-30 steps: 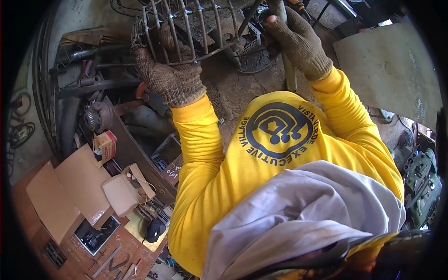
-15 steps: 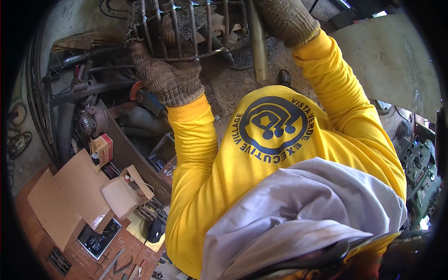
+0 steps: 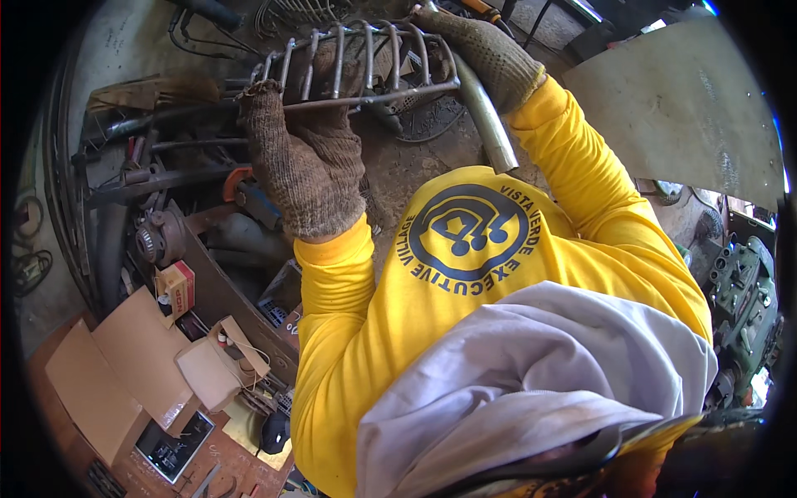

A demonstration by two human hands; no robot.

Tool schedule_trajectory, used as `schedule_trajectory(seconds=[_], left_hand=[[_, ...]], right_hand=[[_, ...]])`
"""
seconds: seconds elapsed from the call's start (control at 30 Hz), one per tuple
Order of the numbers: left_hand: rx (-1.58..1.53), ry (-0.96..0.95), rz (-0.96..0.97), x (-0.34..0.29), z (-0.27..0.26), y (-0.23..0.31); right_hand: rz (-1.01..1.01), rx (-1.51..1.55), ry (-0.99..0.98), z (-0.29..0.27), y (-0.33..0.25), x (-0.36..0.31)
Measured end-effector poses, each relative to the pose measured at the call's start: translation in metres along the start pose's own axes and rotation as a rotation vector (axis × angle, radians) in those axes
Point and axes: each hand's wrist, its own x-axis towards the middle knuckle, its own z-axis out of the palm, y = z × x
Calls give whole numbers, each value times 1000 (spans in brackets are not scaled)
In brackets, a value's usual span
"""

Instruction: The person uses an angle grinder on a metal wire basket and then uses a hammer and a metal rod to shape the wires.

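Note:
In the upper middle is a metal rack (image 3: pixel 339 70) of bent rods welded to straight bars. My left hand (image 3: pixel 307 170), in a brown knitted glove, grips its left near corner. The thumb is at the bar's end, and fingers show behind the rods. A pale metal pipe (image 3: pixel 483 120) slants down past the rack's right end. My right hand (image 3: pixel 490 60), gloved too, is closed around the pipe's upper part near the rack's far right corner. Its fingertips are partly hidden.
Scrap metal bars and a motor-like part (image 3: pixel 162 235) crowd the left. Open cardboard boxes (image 3: pixel 137 353) stand on a brown board (image 3: pixel 62 432) at lower left. A large flat sheet (image 3: pixel 681 108) leans at upper right, with a green engine-like machine (image 3: pixel 743 307) below it.
The rack has come lower in view and turned, so its far bar shows. The pipe's lower end has swung right and nearer. My left hand has tipped more upright; both hands keep their grip.

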Motion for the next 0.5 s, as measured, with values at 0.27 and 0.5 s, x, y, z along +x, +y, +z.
schedule_trajectory(seconds=[0.27, 0.5], left_hand=[[-87, 100, -74, 2, 0, 2], [-210, 51, -231, 15, -26, 7]], right_hand=[[-251, -689, 181, -26, 21, 13], [-944, -813, 85, -50, 28, 3]])
